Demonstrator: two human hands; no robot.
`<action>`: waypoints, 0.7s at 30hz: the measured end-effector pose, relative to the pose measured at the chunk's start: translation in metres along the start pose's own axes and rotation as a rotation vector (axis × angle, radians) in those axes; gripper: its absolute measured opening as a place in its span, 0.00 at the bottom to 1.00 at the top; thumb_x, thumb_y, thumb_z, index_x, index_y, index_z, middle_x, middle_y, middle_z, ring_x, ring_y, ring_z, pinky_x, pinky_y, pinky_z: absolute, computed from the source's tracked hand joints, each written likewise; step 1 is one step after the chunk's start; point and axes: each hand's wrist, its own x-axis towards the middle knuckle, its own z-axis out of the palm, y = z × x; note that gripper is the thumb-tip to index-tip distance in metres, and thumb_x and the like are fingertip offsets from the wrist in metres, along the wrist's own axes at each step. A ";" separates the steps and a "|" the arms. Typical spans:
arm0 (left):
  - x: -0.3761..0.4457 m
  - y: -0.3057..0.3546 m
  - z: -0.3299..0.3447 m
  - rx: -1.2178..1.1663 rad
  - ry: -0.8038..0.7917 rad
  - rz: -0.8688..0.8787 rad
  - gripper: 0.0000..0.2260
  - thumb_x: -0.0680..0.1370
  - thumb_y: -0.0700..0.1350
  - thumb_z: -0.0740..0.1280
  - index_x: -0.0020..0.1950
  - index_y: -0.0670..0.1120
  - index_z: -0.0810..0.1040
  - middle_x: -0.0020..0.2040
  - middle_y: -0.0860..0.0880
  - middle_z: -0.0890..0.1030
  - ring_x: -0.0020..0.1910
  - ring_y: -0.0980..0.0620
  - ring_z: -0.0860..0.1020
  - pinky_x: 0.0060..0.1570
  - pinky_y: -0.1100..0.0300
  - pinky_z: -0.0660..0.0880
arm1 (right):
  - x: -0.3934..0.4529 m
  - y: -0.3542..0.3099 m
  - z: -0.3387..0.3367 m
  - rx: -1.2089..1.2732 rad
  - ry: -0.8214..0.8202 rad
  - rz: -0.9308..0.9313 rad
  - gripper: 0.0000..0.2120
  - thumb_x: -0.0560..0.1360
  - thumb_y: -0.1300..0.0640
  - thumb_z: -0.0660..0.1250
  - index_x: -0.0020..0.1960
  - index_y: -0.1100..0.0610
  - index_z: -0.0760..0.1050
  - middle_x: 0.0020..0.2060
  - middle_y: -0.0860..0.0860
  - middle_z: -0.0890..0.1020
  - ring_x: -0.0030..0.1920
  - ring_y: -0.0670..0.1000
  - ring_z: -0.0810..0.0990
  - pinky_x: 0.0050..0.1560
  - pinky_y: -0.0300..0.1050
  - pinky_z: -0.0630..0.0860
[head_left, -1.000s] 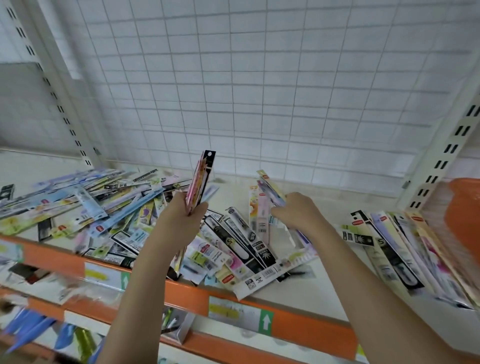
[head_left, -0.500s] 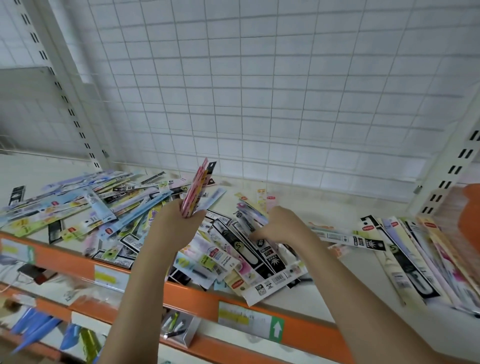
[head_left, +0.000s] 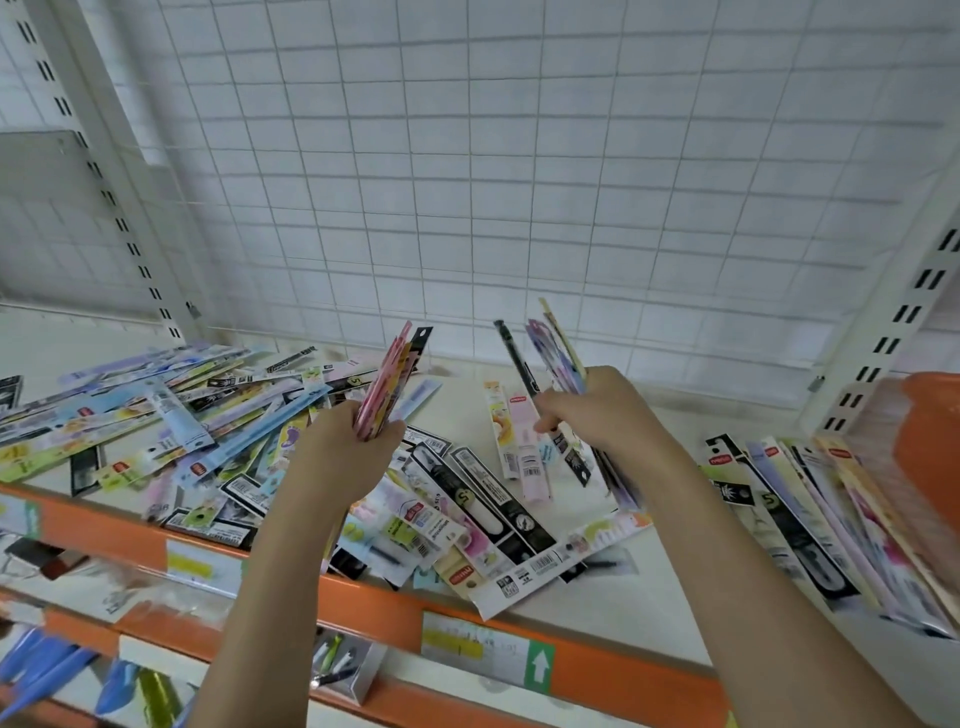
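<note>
Above shelf (head_left: 639, 582): left hand (head_left: 343, 447) grip clamps pink packet bundle (head_left: 389, 379), near-upright; right hand (head_left: 602, 410) grip clutches second bundle (head_left: 550, 353), left-tilted.

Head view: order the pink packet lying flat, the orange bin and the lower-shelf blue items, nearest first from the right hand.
1. Pink packet, just left of the right hand.
2. Orange bin, far right.
3. Blue items, lower left shelf.

A bunch of long, thin pink packs (head_left: 390, 387) stands up with its top tipped a bit to the right, held in the left hand (head_left: 343, 449). A few more packs (head_left: 556, 358), black, purple and yellow, lean left in the right hand (head_left: 610, 415).
</note>
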 end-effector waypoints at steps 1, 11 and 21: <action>0.000 0.001 0.002 0.005 -0.007 0.001 0.16 0.77 0.47 0.64 0.33 0.44 0.64 0.29 0.45 0.67 0.29 0.47 0.66 0.32 0.58 0.64 | -0.002 0.002 -0.003 0.032 -0.015 -0.004 0.10 0.70 0.58 0.67 0.42 0.66 0.81 0.36 0.51 0.86 0.28 0.43 0.79 0.36 0.42 0.73; -0.001 0.024 0.025 0.024 -0.064 0.074 0.18 0.77 0.47 0.64 0.31 0.47 0.61 0.26 0.48 0.64 0.25 0.49 0.63 0.27 0.59 0.60 | -0.021 0.031 -0.021 -0.173 0.153 -0.018 0.17 0.71 0.47 0.69 0.42 0.63 0.82 0.28 0.52 0.78 0.29 0.50 0.74 0.32 0.42 0.69; 0.001 0.039 0.052 0.077 -0.116 0.117 0.18 0.77 0.48 0.64 0.31 0.46 0.61 0.26 0.48 0.64 0.26 0.49 0.63 0.28 0.59 0.61 | -0.025 0.059 -0.030 -0.390 0.140 0.163 0.21 0.69 0.57 0.70 0.29 0.56 0.57 0.24 0.49 0.63 0.23 0.47 0.62 0.24 0.39 0.56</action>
